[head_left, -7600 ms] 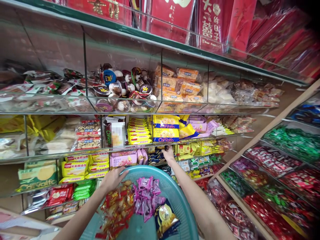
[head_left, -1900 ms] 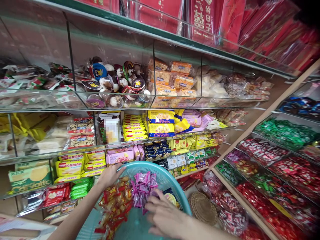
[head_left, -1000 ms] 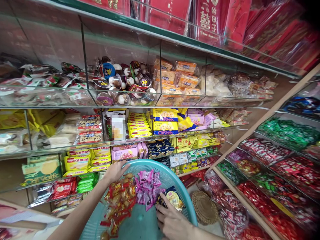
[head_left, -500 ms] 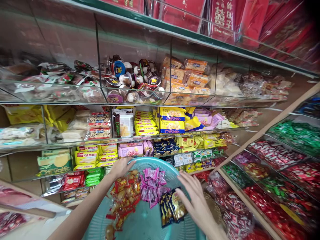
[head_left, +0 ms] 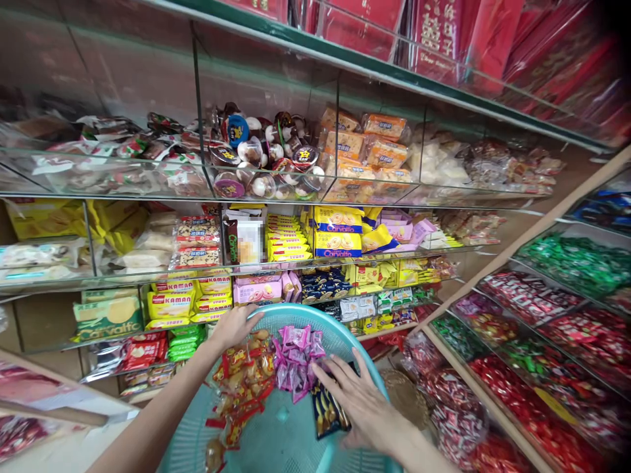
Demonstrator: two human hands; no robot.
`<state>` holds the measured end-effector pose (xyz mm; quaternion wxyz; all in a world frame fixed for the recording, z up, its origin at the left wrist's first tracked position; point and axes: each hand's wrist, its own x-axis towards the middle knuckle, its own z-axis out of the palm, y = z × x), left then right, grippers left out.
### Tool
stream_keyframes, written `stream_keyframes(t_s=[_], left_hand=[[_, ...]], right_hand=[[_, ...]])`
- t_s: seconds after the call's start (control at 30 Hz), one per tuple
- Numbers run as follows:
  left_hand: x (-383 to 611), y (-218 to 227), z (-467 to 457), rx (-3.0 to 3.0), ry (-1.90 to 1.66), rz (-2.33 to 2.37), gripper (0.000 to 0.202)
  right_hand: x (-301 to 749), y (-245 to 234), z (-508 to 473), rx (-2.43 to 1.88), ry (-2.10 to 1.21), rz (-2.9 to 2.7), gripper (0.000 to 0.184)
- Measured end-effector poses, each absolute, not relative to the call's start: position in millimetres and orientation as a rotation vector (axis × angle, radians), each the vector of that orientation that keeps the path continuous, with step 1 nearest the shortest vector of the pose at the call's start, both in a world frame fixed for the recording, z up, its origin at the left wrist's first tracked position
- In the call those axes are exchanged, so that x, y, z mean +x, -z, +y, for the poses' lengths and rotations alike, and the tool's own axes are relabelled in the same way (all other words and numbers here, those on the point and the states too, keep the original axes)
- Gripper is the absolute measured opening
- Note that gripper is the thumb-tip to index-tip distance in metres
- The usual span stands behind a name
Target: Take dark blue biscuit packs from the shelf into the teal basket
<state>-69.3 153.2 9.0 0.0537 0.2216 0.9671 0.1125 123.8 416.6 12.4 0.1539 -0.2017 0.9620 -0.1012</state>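
Observation:
A round turquoise plastic basket (head_left: 283, 443) is in front of me, holding wrapped sweets in separate groups. My left hand (head_left: 235, 326) grips its far-left rim, fingers curled over the edge. Inside, my right hand (head_left: 355, 397) lies over several dark blue and gold packets (head_left: 325, 412), its fingers spread and partly hiding them. Whether the fingertips touch the packets, I cannot tell. Shiny pink-purple wrapped sweets (head_left: 297, 358) sit just left of those fingers. Along the basket's left side are clear packets with red and yellow print and brown contents (head_left: 241, 387).
Glass shelves (head_left: 276, 197) rise ahead with sorted snacks, including yellow Carvalto packs (head_left: 338, 233) and Kaman packs (head_left: 171, 302). Red packets (head_left: 444, 39) fill the top shelf. On the right, a slanted rack (head_left: 493, 322) holds red and green sweets. A woven basket (head_left: 404, 394) stands beside the turquoise one.
My right hand has moved left and inward from the basket's right side, now covering part of the dark blue packets. My left hand stays on the rim.

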Motion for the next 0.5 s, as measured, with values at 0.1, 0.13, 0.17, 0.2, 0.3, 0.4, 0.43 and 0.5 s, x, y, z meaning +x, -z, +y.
stream_keyframes(t_s=[0.1,0.13,0.17,0.2,0.3,0.4,0.43,0.5], left_hand=[[-68.2,-9.2,149.4,0.640,-0.363,2.937,0.046],[-68.1,-9.2,148.4,0.638,-0.365,2.939,0.046],[-68.1,-9.3,147.5,0.638,-0.363,2.942,0.046],[-68.3,-9.3,146.8,0.637,-0.361,2.946,0.046],[-69.0,-9.1,145.6,0.630,-0.363,2.956,0.048],[-69.4,-9.9,146.5,0.610,-0.367,2.962,0.051],[-69.3,-10.7,147.3,0.602,-0.372,2.962,0.051],[-68.4,-13.6,149.6,0.573,-0.381,2.965,0.050]], right_hand=[[126.2,-4.0,421.9,-0.603,0.226,2.812,0.131],[126.7,-2.6,423.6,-0.619,0.223,2.836,0.131],[127.0,-2.0,424.8,-0.628,0.214,2.857,0.129],[126.9,-2.2,425.4,-0.628,0.197,2.872,0.127],[125.6,-4.4,424.6,-0.600,0.125,2.878,0.124],[124.6,-6.0,423.8,-0.583,0.113,2.875,0.127],[124.6,-6.1,424.1,-0.576,0.121,2.881,0.127],[125.5,-6.3,425.8,-0.564,0.144,2.891,0.126]])
